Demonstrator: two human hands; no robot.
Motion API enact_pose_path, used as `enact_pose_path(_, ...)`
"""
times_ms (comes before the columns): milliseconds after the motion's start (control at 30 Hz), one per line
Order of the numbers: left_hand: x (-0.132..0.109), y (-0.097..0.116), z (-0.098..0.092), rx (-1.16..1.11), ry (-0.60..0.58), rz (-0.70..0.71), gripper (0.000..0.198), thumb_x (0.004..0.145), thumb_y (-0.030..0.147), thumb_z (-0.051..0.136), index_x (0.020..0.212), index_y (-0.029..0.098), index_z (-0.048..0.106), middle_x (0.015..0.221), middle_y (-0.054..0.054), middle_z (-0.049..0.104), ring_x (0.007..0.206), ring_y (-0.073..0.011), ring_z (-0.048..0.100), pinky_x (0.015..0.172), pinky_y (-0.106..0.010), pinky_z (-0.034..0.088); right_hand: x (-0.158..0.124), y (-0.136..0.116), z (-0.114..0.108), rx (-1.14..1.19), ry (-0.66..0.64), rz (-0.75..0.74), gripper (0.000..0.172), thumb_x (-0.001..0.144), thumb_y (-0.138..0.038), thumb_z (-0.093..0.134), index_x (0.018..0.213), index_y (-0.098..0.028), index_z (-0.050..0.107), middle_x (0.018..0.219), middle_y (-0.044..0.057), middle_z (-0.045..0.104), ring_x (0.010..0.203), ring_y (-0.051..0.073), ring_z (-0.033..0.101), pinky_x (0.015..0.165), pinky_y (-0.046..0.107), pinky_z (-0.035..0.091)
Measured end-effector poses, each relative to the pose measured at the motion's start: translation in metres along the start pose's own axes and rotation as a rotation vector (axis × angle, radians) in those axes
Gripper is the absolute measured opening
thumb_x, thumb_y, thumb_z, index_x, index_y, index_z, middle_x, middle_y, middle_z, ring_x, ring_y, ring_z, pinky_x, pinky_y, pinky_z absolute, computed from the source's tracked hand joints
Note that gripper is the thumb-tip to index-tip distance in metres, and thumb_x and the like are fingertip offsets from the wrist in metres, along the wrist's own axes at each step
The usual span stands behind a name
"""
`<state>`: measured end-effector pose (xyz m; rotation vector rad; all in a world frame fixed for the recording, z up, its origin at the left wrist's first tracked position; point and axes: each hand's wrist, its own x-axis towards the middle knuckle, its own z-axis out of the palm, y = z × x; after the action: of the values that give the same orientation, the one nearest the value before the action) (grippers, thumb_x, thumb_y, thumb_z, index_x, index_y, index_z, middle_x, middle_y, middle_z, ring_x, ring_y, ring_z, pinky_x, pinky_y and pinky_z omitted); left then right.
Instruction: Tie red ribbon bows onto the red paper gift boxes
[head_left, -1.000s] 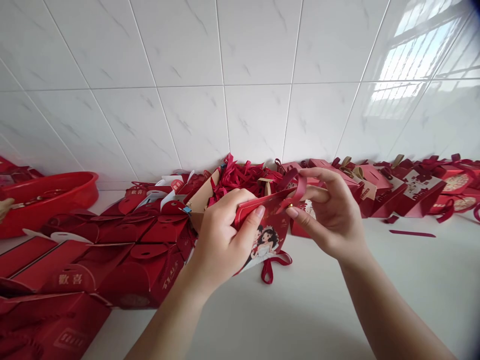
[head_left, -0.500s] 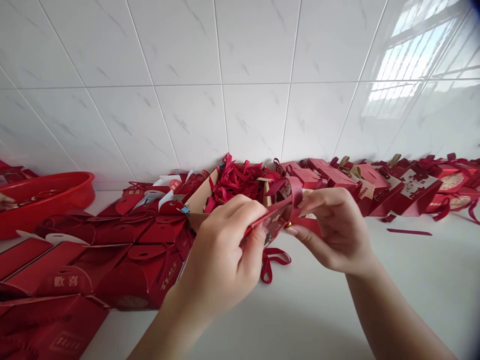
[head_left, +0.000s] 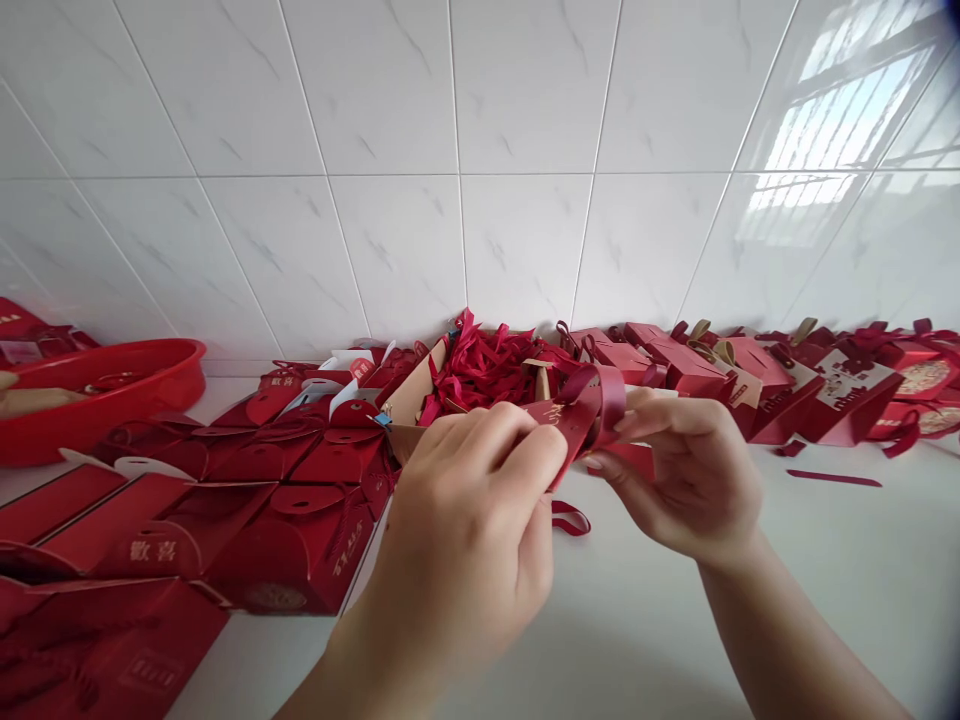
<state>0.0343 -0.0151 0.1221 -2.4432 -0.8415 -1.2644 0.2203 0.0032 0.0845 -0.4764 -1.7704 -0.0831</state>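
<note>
In the middle of the view my left hand is closed around a small red card with gold print. A loop of dark red ribbon runs from the card's upper edge. My right hand pinches this ribbon between thumb and fingers, just right of the card. The lower part of the card is hidden behind my left hand. Under the hands, a looped piece of dark red ribbon lies on the white table.
Behind my hands stands an open cardboard box heaped with red ribbons. Red gift boxes fill the left; more red boxes line the tiled wall at right. A red basin stands far left. A ribbon strip lies at right.
My left hand has turned and moved slightly right, covering more of the card. The small gold bell seen before is hidden. The right hand has shifted a little right, still on the ribbon.
</note>
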Motion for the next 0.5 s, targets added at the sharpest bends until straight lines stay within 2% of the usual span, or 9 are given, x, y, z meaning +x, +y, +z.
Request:
enact_pose_path(133,-0.0003,0.0019,0.0,0.034,-0.024,0.008,0.022,0.077,0.002,0.044,0.084,0.018,0.058,0.079,-0.003,0.061,0.071,-0.0156,0.055,0.067,-0.03,0.044,0.0018,-0.0001,-0.0002,0.017,-0.024,-0.002,0.039,0.075,0.003,0.06,0.101,-0.024,0.047,0.08,0.002,0.055,0.071,0.015,0.057,0.056,0.028,0.05)
enact_pose_path(300,-0.0007,0.0041,0.0032,0.08,-0.032,0.02,0.022,0.076,0.001,0.044,0.084,0.018,0.057,0.079,-0.004,0.061,0.07,-0.0161,0.053,0.066,-0.031,0.041,0.0028,-0.0022,0.0023,0.001,-0.003,-0.007,0.037,0.077,0.003,0.058,0.1,-0.025,0.047,0.082,0.002,0.059,0.073,0.015,0.06,0.058,0.028,0.051)
enact_pose_path(500,0.0011,0.0024,0.0034,0.079,-0.051,0.0,0.021,0.077,0.001,0.045,0.082,0.018,0.056,0.075,-0.003,0.059,0.069,-0.0156,0.051,0.065,-0.03,0.039,0.0006,-0.0055,-0.0001,-0.026,0.074,0.133,0.033,0.078,-0.005,0.066,0.101,-0.024,0.052,0.084,0.001,0.062,0.076,0.014,0.064,0.063,0.026,0.055)
